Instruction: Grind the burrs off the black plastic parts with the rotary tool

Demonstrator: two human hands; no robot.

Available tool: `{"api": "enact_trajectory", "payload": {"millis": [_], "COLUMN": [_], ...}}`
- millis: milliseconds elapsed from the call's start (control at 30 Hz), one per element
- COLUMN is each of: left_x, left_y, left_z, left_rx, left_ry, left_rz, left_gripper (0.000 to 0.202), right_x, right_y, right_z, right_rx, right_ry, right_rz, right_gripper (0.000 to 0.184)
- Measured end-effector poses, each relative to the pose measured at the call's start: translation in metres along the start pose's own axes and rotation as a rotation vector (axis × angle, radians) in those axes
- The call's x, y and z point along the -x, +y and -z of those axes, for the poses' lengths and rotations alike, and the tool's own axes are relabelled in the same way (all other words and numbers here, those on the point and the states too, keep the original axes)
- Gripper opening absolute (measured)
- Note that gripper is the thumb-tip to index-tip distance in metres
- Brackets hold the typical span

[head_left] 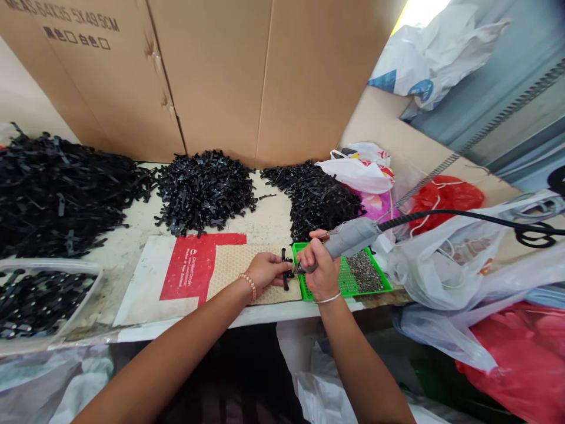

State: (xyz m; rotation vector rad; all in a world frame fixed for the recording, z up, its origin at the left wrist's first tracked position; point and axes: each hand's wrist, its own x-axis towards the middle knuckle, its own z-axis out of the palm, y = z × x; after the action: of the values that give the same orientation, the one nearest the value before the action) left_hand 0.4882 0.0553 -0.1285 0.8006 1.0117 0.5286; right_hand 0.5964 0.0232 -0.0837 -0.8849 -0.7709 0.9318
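Observation:
Fingers pinched, my left hand [265, 271] holds a small black plastic part [285, 282] over the tan textured mat [236, 274]. My right hand [321, 268] is wrapped round a grey electric screwdriver [353, 238], whose tip points left at the black part. Whether the tip touches the part is too small to tell. Just beneath and beyond my right hand lies a green tray [351, 285], with many small metal screws [364, 271] heaped at its right side. A black cord [441, 213] runs from the screwdriver's back end to the right.
Behind the mat lie several heaps of black parts [205, 191]. A clear tub [99, 274] of them stands at left. A large cardboard box [220, 76] rises at the back. Plastic bags [445, 265] crowd the right side, and a coiled spring [468, 144] slants down to the screwdriver.

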Motion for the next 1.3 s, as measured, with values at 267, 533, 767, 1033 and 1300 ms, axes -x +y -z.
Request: {"api": "enact_trajectory", "payload": {"millis": [267,533,767,1033,1300], "left_x": [-0.001,-0.003,-0.005,-0.002,0.005], "left_y": [0.000,-0.003,-0.006,0.002,0.010], "left_z": [0.001,0.001,0.002,0.002,0.005], "left_rx": [-0.004,-0.023,-0.025,0.035,0.025], "left_ry": [0.007,0.011,0.003,-0.023,-0.068], "left_rz": [-0.002,-0.023,-0.026,0.048,0.076], "left_gripper": [0.026,0.029,0.028,0.021,0.022], "right_x": [0.002,-0.002,-0.004,-0.034,-0.077], "right_y": [0.003,0.008,0.013,-0.013,0.021], "right_z": [0.000,0.004,0.007,0.006,0.021], "right_rx": [0.003,0.031,0.031,0.010,0.141], "right_ry": [-0.027,-0.229,-0.374,-0.037,0.163], "right_rz": [-0.004,-0.032,-0.091,0.135,0.073], "right_gripper": [0.025,0.023,0.022,0.027,0.039]}}
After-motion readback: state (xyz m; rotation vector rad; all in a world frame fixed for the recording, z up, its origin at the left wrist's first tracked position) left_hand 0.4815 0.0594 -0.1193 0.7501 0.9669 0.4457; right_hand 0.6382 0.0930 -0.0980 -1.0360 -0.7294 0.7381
